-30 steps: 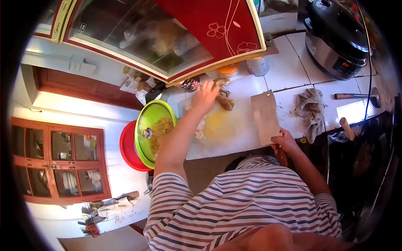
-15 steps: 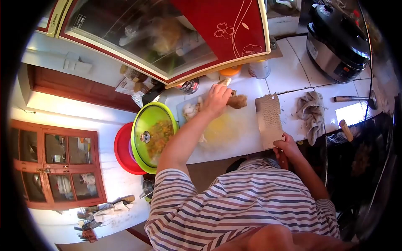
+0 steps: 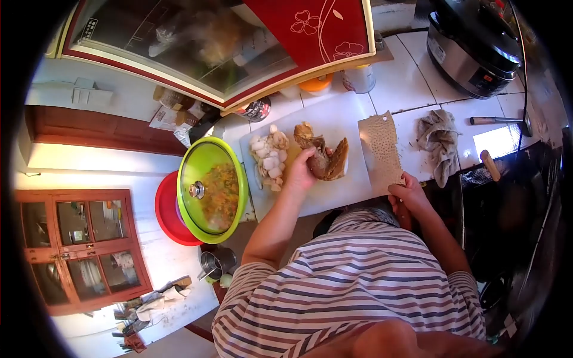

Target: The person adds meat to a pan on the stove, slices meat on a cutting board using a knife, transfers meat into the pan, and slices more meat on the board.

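Note:
My left hand (image 3: 302,171) grips a brown-skinned piece of meat (image 3: 325,160) over the white cutting board (image 3: 352,110); its fingers are partly hidden beneath the meat. On the board's left side lies a heap of pale chopped pieces (image 3: 270,156), close to that hand. My right hand (image 3: 408,194) is closed at the near end of a wide cleaver (image 3: 382,148) with a dimpled blade. The blade lies over the board's right edge, pointing away from me; the grip is hidden by my fingers.
Left of the board stands a green bowl (image 3: 243,197) under a glass lid, with a red basin (image 3: 169,215) beneath. A crumpled cloth (image 3: 440,140) lies right of the cleaver. A red-doored cabinet (image 3: 322,36) overhangs the back; an electric cooker (image 3: 471,56) stands back right.
My left hand has drawn back toward me with the meat, turning it and uncovering the pale heap. My right hand keeps the cleaver in nearly the same place. The view has shifted slightly.

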The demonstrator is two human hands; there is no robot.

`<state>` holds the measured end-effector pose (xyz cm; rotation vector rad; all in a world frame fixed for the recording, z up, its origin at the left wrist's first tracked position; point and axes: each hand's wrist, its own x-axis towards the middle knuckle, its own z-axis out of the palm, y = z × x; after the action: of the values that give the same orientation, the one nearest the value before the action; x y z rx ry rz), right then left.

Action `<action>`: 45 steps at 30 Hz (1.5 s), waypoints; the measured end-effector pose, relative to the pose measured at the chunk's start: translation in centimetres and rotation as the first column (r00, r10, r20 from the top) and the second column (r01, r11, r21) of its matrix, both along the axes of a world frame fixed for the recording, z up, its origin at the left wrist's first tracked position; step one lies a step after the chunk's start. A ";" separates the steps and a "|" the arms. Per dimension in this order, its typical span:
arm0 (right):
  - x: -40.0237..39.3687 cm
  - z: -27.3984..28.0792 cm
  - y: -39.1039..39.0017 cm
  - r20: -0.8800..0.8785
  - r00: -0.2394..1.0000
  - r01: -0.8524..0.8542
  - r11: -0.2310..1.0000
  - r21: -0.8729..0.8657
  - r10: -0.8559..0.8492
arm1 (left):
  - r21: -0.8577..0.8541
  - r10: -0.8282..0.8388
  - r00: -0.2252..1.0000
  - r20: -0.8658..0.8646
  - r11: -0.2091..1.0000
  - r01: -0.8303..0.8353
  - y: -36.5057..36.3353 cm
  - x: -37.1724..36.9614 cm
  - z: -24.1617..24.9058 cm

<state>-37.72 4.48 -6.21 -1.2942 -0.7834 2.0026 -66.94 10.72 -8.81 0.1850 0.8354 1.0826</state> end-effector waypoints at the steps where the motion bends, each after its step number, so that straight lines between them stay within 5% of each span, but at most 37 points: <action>1: -0.1 -0.1 -0.1 -0.001 1.000 -0.014 1.000 -0.003 0.014 | -0.005 -0.001 1.000 -0.001 1.000 0.001 -0.1 0.1 -0.3; 8: -0.5 -0.5 -0.1 0.052 0.998 -0.031 0.999 0.016 0.030 | 0.146 -0.026 0.942 -0.335 0.986 0.079 0.0 0.2 0.3; 10: -0.3 -0.6 -0.1 0.067 0.997 -0.044 0.999 0.026 0.042 | 0.096 -0.315 0.919 -0.238 0.934 0.345 0.3 -0.6 1.4; 12: -0.3 -0.2 -0.1 0.076 0.997 -0.031 0.999 0.035 0.028 | 0.009 -0.334 0.885 -0.323 0.934 0.356 0.6 -0.6 1.8; 15: -0.4 0.6 0.1 0.094 0.995 -0.022 0.998 0.063 0.016 | -0.032 -0.359 0.763 -0.538 0.913 0.407 1.2 -1.0 1.9; 19: -0.3 1.2 0.1 0.145 0.989 -0.042 0.995 0.089 0.029 | -0.013 -0.408 0.717 -0.565 0.874 0.486 1.4 -0.9 2.9; 22: -0.6 1.2 0.0 0.159 0.987 -0.039 0.993 0.113 0.021 | 0.045 -0.365 0.544 -0.756 0.800 0.599 1.9 -0.3 4.2; 24: -0.6 1.3 -0.4 0.172 0.985 -0.032 0.993 0.113 0.012 | -0.081 -0.161 0.040 -0.986 0.676 0.732 1.5 0.7 6.0; 25: -0.7 1.4 -0.5 0.185 0.983 -0.033 0.993 0.114 0.012 | -0.083 -0.163 0.038 -0.986 0.673 0.735 0.9 1.6 7.6; 27: -0.7 1.8 -0.6 0.193 0.981 -0.032 0.992 0.120 0.008 | -0.351 0.208 -0.568 -0.796 0.606 0.714 -0.1 3.5 10.7; 28: -0.7 1.9 -0.7 0.202 0.979 -0.036 0.991 0.126 0.010 | -0.352 0.208 -0.568 -0.797 0.603 0.715 -0.2 3.7 11.2; 30: -0.8 1.7 -0.7 0.205 0.979 -0.033 0.992 0.123 0.007 | -0.287 0.466 -0.588 -0.661 0.567 0.772 -0.3 3.8 11.7; 33: -0.9 1.3 -0.7 0.210 0.978 -0.019 0.993 0.119 -0.007 | -0.351 0.571 -0.688 -0.448 0.595 0.723 0.1 4.7 8.4; 37: -1.0 1.4 -1.0 0.230 0.972 0.017 0.991 0.130 -0.047 | -0.456 0.569 -0.731 -0.377 0.573 0.681 -2.1 7.2 4.1; 41: -0.7 1.4 -1.4 0.337 0.939 -0.005 0.979 0.205 -0.066 | -0.241 0.522 -0.572 -0.633 0.570 0.786 -1.8 6.4 4.6; 43: -0.8 1.1 -1.1 0.726 0.667 -0.380 0.763 0.523 -0.165 | -0.099 0.551 -0.492 -0.674 0.593 0.799 -1.3 5.8 4.2; 45: -1.3 2.8 -0.6 0.799 0.584 -0.491 0.720 0.490 -0.145 | -0.076 0.568 -0.490 -0.662 0.599 0.797 -0.9 5.9 3.2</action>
<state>-39.05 3.89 -3.45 -1.6421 -1.9488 0.9061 -61.03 9.82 -5.61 2.6677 1.7530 0.2828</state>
